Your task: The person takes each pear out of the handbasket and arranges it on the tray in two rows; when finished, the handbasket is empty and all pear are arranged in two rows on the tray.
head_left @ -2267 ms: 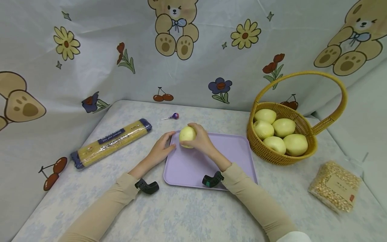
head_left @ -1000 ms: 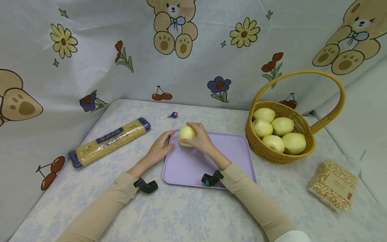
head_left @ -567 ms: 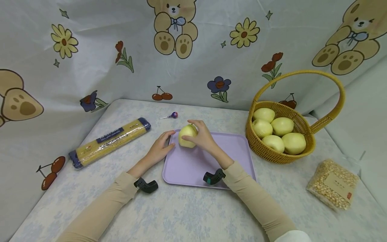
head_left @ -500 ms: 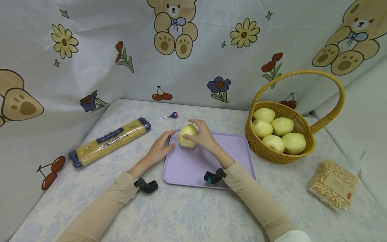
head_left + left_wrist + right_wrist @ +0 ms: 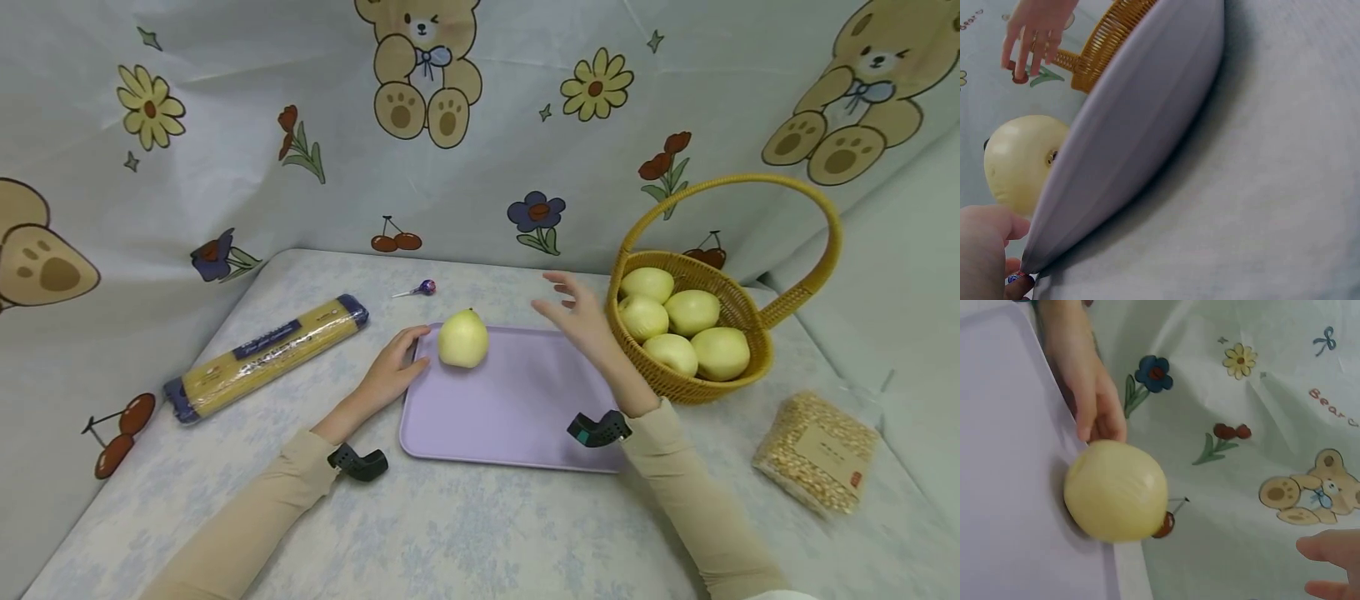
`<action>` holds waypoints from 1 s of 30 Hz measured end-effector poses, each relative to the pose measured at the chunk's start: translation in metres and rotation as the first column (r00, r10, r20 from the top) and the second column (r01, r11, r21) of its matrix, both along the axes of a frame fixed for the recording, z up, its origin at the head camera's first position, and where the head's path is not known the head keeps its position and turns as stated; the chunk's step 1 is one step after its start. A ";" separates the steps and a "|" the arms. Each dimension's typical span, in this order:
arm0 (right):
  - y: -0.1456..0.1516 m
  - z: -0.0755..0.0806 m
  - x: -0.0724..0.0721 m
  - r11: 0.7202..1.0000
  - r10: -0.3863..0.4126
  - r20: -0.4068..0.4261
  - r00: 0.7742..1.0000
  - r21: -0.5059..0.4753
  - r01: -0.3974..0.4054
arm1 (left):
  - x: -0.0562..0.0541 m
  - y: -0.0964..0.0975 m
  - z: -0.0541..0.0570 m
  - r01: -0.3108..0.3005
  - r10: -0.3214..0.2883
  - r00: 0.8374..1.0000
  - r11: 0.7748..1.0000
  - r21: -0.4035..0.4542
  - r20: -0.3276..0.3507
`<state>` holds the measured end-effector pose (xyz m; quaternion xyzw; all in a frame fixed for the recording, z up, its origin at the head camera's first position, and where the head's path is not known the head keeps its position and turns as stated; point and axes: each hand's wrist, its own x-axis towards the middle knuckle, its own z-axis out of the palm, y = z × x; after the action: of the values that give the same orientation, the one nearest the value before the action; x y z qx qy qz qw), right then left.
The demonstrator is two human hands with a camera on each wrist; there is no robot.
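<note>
In the head view a pale yellow-green pear [image 5: 462, 339] stands upright, stem up, in the far left part of the lilac tray [image 5: 517, 417]. My left hand [image 5: 390, 371] holds the tray's rim near its far left corner, thumb on the inner side; in the left wrist view its fingers are partly hidden behind the rim. Nothing is in my right hand [image 5: 585, 321], which hovers over the tray's right side with fingers spread, to the left of the wicker basket [image 5: 678, 387]. Several more pears [image 5: 692, 312] fill the basket.
A yellow-and-blue pack of spaghetti [image 5: 266, 358] lies on the left of the table. Behind the tray is a lollipop [image 5: 426, 287]. A bag of yellowish kernels [image 5: 817, 454] rests at the right, in front of the basket with its tall handle [image 5: 813, 283].
My right hand has let go of the pear and moved right, toward the basket. The pear stays on the tray. My left hand remains at the tray's edge.
</note>
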<state>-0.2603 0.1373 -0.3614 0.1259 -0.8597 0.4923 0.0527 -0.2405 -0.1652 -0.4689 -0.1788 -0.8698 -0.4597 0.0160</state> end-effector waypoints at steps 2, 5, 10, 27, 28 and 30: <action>0.019 0.005 0.000 0.999 -0.038 -0.004 0.999 -0.028 0.038 | 0.000 -0.001 0.000 0.003 -0.003 1.000 1.000 -0.003 0.003; 0.045 0.007 -0.002 0.994 -0.102 -0.012 0.995 -0.039 0.101 | 0.000 -0.001 0.000 0.004 -0.004 1.000 1.000 -0.002 0.010; 0.078 0.007 -0.002 0.982 -0.188 0.012 0.982 -0.030 0.189 | -0.001 -0.001 0.000 0.007 -0.007 1.000 1.000 0.004 0.018; 0.130 -0.011 -0.012 0.942 -0.333 0.034 0.942 0.041 0.332 | 0.001 0.001 0.001 0.014 -0.014 1.000 1.000 0.006 0.007; 0.131 -0.012 -0.013 0.943 -0.333 0.040 0.942 0.044 0.331 | 0.002 0.001 0.001 0.016 -0.016 1.000 1.000 0.010 0.004; 0.132 -0.014 -0.014 0.943 -0.333 0.054 0.942 0.049 0.330 | 0.002 0.001 0.000 0.017 -0.017 1.000 1.000 0.017 0.000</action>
<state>-0.2740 0.2695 -0.3757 -0.0347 -0.8792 0.4633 0.1058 -0.2385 -0.1641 -0.4684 -0.1860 -0.8642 -0.4674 0.0136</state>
